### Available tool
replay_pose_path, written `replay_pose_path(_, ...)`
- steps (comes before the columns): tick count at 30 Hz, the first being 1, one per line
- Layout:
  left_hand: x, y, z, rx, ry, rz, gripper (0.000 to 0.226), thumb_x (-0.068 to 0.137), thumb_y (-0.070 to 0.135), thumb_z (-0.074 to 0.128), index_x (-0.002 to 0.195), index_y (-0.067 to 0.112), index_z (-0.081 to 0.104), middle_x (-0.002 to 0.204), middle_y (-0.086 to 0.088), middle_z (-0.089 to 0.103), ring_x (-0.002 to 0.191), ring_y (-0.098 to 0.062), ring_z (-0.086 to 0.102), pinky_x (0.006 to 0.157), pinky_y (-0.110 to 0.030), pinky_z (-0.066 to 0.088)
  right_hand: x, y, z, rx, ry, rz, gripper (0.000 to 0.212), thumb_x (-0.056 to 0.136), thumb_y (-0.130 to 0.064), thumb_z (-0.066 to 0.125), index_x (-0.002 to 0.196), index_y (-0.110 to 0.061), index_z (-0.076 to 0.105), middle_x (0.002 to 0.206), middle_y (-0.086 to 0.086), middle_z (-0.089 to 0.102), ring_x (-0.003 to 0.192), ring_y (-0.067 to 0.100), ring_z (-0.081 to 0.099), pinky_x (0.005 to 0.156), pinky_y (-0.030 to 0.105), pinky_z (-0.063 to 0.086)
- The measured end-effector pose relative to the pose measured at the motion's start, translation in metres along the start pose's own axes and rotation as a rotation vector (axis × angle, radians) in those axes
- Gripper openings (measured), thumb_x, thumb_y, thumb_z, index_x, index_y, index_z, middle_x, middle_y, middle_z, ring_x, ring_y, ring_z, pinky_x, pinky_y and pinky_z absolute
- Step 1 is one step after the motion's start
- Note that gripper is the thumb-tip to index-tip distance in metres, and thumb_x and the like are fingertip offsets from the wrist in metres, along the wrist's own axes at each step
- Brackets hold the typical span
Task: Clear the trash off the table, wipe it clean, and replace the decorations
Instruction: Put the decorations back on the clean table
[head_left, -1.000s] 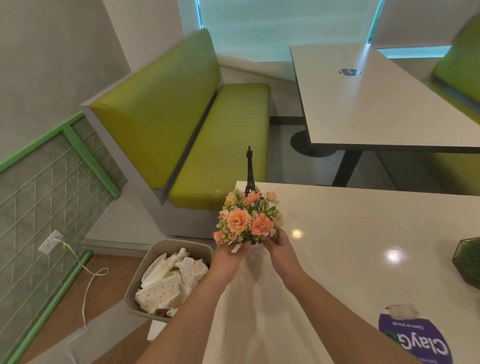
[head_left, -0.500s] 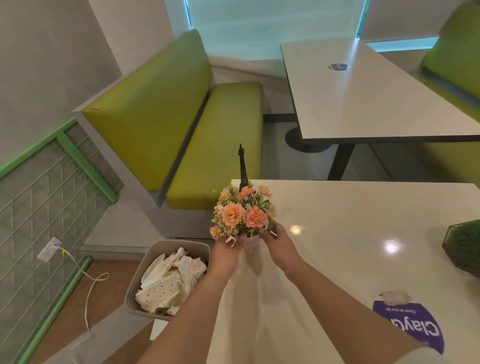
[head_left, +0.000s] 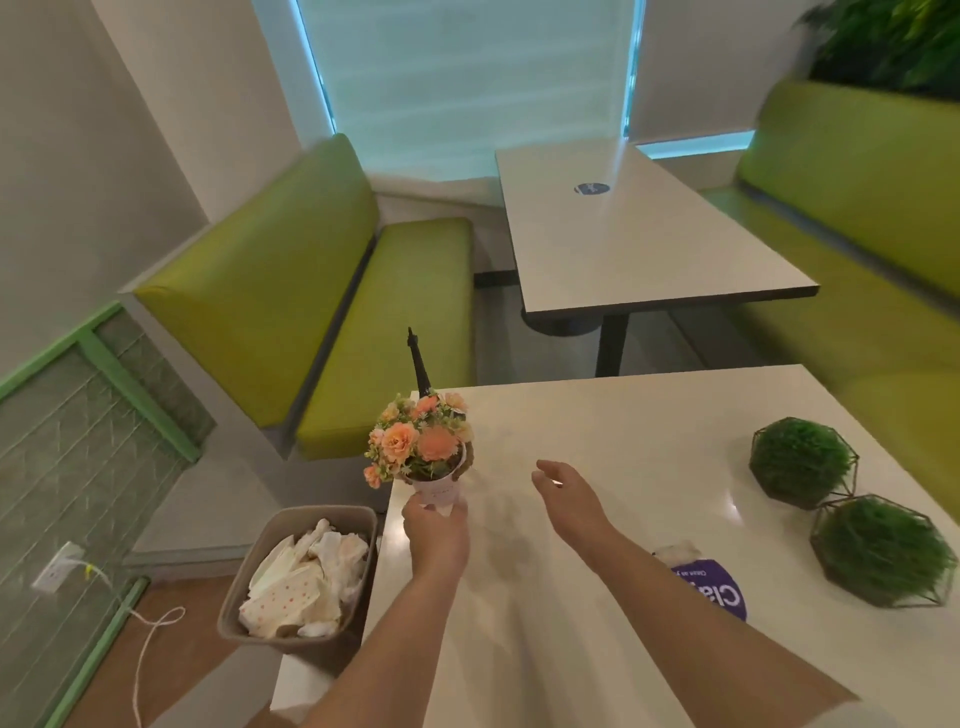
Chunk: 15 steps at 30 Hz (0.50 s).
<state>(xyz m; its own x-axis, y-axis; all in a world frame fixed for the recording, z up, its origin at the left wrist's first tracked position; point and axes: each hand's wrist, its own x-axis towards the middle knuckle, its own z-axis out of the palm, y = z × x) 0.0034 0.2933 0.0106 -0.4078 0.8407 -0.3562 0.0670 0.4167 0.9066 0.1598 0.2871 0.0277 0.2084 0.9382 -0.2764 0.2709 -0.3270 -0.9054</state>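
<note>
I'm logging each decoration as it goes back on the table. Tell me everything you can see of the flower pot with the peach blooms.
The small white flower pot with peach and orange artificial blooms stands upright at the near-left edge of the white table. The pot looks like a smooth white cup that tapers downward; green leaves and small buds fill the gaps between the blooms. The left hand grips the pot from below. The right hand hovers apart from it, open. A small black Eiffel Tower figurine rises just behind the flowers.

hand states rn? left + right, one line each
Left hand: grips the white pot of the flower arrangement at the table's left edge.
Right hand: open, fingers relaxed, holding nothing, over the table.
</note>
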Motion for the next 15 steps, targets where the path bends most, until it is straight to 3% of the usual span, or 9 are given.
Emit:
replay_pose_path(7,-0.075,0.026,0.051,0.228,-0.244,0.14,0.036,0.097,0.03,0.055,0.129,0.012,0.055,0.126,-0.005,0.061,0.098,-0.015,0.052,0.083,-0.025,0.038,-0.034,0.007,-0.087,-0.08,0.093,-0.056,0.033,0.101,-0.026,0.047,0.131,-0.017,0.057,0.136,0.002,0.054,0.123,0.019,0.051,0.095,0.024,0.038)
replay_pose_path(15,-0.171,0.044,0.129,0.3,-0.356,0.223,0.034,0.1,0.03,0.051,0.13,0.015,0.054,0.13,-0.003,0.057,0.106,-0.017,0.053,0.085,-0.026,0.042,-0.067,0.027,-0.2,-0.159,0.199,-0.09,0.032,0.101,-0.024,0.048,0.13,-0.017,0.058,0.133,0.002,0.057,0.124,0.021,0.05,0.1,0.032,0.041)
